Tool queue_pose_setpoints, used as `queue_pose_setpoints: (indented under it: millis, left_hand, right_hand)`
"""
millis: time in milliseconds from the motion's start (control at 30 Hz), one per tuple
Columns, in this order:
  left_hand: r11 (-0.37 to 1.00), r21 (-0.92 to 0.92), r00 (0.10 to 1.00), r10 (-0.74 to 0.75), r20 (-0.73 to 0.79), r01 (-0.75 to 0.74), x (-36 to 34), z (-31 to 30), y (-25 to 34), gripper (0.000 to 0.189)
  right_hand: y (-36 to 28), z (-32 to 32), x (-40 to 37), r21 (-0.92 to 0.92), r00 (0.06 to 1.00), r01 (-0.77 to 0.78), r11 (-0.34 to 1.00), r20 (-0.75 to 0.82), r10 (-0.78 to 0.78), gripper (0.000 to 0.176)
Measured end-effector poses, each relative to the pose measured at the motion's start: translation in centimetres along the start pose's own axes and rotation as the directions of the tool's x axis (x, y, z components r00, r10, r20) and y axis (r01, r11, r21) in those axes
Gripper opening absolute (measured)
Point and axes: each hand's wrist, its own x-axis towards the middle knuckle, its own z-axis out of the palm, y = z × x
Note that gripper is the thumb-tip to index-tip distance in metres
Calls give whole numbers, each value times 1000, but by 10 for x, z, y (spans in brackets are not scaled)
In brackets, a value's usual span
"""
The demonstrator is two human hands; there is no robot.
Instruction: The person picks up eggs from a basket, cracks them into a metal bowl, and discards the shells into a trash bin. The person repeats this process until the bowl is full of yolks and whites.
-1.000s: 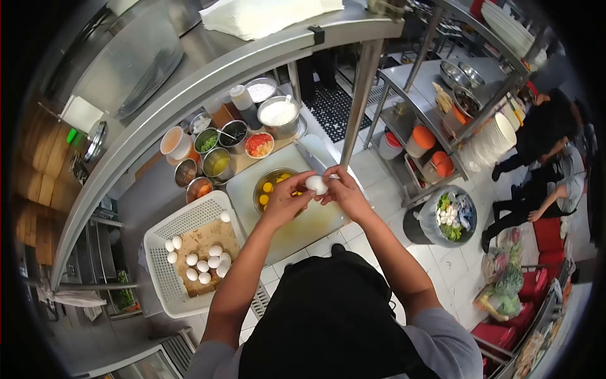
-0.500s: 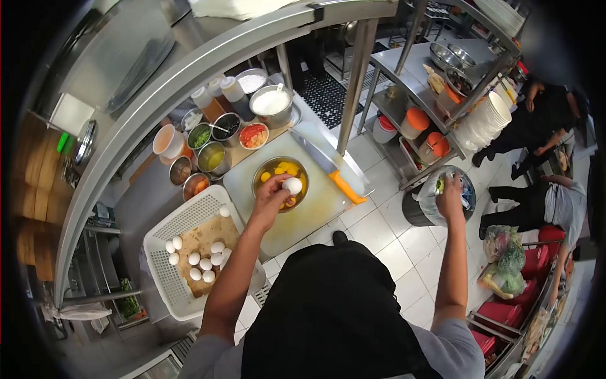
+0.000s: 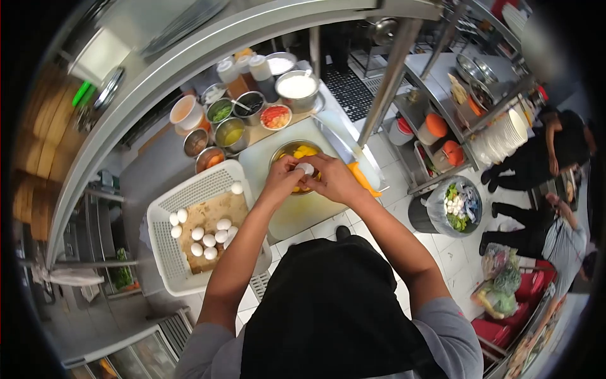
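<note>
Both hands meet over a metal bowl that holds several yolks, on a pale cutting board. My left hand and my right hand pinch one white egg between their fingertips; whether its shell is cracked I cannot tell. To the left sits a white perforated basket with several white eggs on brown cardboard. A knife with an orange handle lies at the board's right side, partly behind my right hand.
Small containers of chopped food and squeeze bottles stand behind the board. A lined bin with shells and greens is on the floor at right. Metal posts rise beyond the board. Other people stand far right.
My right hand has come from above the bin to the bowl and now grips the egg along with my left hand. The view has shifted, and the bin's contents show.
</note>
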Motion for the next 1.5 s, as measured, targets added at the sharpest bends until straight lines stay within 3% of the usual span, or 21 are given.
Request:
queue_pose_setpoints:
  millis: [133, 200, 300, 433, 833, 900, 933, 967, 1000, 1067, 1133, 1167, 1200, 1233, 1267, 1333, 1400, 1500]
  left_hand:
    - [997, 77, 995, -3, -103, 11, 5, -9, -1, 21]
    - [973, 231, 987, 47, -154, -11, 9, -13, 0, 21]
    - [993, 109, 991, -38, -131, 52, 5, -17, 11, 22]
    - [990, 123, 990, -57, -129, 73, 11, -21, 9, 22]
    - [888, 459, 958, 100, -267, 35, 32, -18, -13, 28]
    - [782, 622, 948, 228, -224, -41, 27, -23, -13, 31]
    - [782, 622, 949, 223, -221, -39, 24, -28, -14, 31]
    - [599, 767, 888, 452, -84, -232, 18, -34, -13, 34]
    - [353, 851, 772, 629, 92, -389, 12, -40, -10, 37]
    - [407, 819, 803, 586, 106, -405, 6, -52, -10, 37]
    - [841, 462, 930, 359, -85, -282, 14, -64, -18, 36]
    - [963, 102, 962, 260, -87, -251, 8, -62, -6, 33]
    - [959, 103, 959, 271, -83, -262, 6, -67, -6, 33]
    - [968, -77, 970, 236, -62, -240, 5, -74, -5, 34]
    - [946, -254, 979, 201, -29, -202, 4, -80, -5, 35]
    - [928, -319, 979, 205, 5, -192, 0, -85, -2, 38]
    - [897, -405, 980, 200, 11, -179, -1, -88, -4, 37]
    - [902, -397, 976, 210, 65, -167, -1, -86, -10, 39]
  right_hand:
    - [-3, 12, 16, -112, 998, 54, 992, -18, -56, 44]
    - [-2, 14, 24, -139, 998, 53, 989, -24, -57, 44]
    - [-4, 16, 30, -139, 999, 39, 989, -23, -42, 43]
    - [7, 28, 35, -166, 994, 77, 983, -62, -88, 41]
    - [30, 44, 43, -319, 988, 67, 945, -112, -108, 32]
    - [40, 38, 44, -336, 957, 226, 914, -96, -272, 33]
    - [46, 33, 44, -335, 959, 221, 916, -97, -267, 33]
    - [47, 25, 43, -354, 930, 327, 877, -44, -364, 37]
    - [44, 17, 42, -366, 889, 430, 825, 12, -458, 41]
    - [35, 7, 36, -400, 898, 418, 816, 45, -438, 44]
    - [28, 2, 37, 55, 988, 156, 986, -19, -155, 46]
    - [29, 4, 38, 157, 996, 77, 985, -45, -71, 44]
    - [37, 9, 39, 150, 996, 85, 985, -51, -78, 44]
    - [44, 15, 41, 508, 997, 7, 861, -68, 32, 43]
    - [48, 19, 40, 794, 989, -50, 606, -44, 140, 42]
    - [37, 16, 33, 798, 978, -65, 600, -69, 198, 44]
    - [27, 16, 22, 913, 968, -75, 402, -30, 248, 44]
    - [16, 13, 1, 902, 960, -73, 426, -52, 275, 46]
